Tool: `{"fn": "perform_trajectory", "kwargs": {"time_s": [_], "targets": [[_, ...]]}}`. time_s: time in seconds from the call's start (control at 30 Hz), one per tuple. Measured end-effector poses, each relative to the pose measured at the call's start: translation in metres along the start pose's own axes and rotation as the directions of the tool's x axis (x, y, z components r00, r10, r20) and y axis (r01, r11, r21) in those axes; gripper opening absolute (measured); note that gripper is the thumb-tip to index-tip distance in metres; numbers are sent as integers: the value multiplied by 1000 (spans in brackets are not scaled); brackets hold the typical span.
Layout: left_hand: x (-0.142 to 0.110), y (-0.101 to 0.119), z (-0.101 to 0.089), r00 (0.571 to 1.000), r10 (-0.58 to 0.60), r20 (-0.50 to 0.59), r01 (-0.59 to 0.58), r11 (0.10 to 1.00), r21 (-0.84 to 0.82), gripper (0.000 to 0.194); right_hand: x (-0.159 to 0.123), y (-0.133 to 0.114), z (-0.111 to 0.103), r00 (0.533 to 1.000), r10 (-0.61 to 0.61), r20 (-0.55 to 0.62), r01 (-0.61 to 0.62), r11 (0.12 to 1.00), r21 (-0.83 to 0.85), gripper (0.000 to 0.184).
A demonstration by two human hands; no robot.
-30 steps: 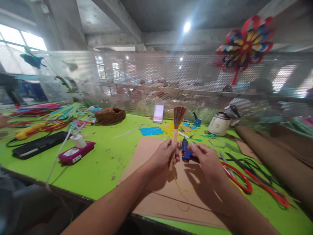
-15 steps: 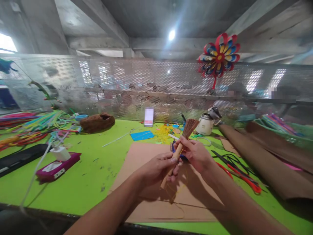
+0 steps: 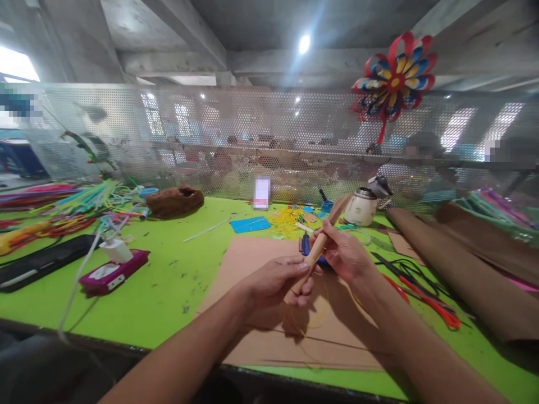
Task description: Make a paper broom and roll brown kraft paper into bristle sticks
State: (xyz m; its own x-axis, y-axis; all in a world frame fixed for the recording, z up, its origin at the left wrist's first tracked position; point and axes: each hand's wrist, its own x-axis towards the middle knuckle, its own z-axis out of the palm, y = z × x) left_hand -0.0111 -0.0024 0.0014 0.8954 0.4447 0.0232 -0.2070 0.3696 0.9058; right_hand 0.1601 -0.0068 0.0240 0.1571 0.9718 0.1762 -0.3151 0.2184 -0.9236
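Both my hands hold a small broom (image 3: 317,250) above a brown cardboard sheet (image 3: 246,255). Its handle is a tan roll, and its fringed brown end (image 3: 337,212) points up and away to the right, narrow from this side. My left hand (image 3: 278,278) is closed round the lower handle, thumb on top. Higher up, just below the fringe, my right hand (image 3: 346,251) pinches it. Thin yellow thread (image 3: 326,314) hangs in loops beneath the hands. A blue tool (image 3: 305,242) lies behind the broom, partly hidden.
Red-handled scissors (image 3: 438,306) and black cord lie to the right, beside a large brown roll (image 3: 455,269). Yellow scraps (image 3: 290,221), a blue card (image 3: 250,224) and a white kettle (image 3: 360,207) stand behind. At left are a purple power strip (image 3: 113,272) and a black case (image 3: 50,261).
The broom has turned about its length, so its fringe now looks narrower. My hands keep their hold. The whole view has shifted slightly, with the table items appearing farther right and higher.
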Motion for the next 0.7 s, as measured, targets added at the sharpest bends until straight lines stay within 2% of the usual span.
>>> {"fn": "perform_trajectory", "kwargs": {"time_s": [0.17, 0.3, 0.57, 0.7], "targets": [[2, -3, 2, 1000, -25, 14, 25, 999, -40, 23, -4, 7, 0, 994, 109, 27, -112, 988, 107, 38], [5, -3, 2, 1000, 20, -6, -21, 999, -28, 21, -7, 12, 5, 984, 159, 83, -167, 981, 104, 39], [4, 2, 2, 994, 56, -98, -59, 998, -28, 22, -12, 20, 7, 991, 122, 63, -126, 989, 71, 40], [5, 9, -4, 969, 158, -193, -161, 987, -2, 21, -16, 20, 3, 989, 137, 48, -137, 991, -6, 40]]}}
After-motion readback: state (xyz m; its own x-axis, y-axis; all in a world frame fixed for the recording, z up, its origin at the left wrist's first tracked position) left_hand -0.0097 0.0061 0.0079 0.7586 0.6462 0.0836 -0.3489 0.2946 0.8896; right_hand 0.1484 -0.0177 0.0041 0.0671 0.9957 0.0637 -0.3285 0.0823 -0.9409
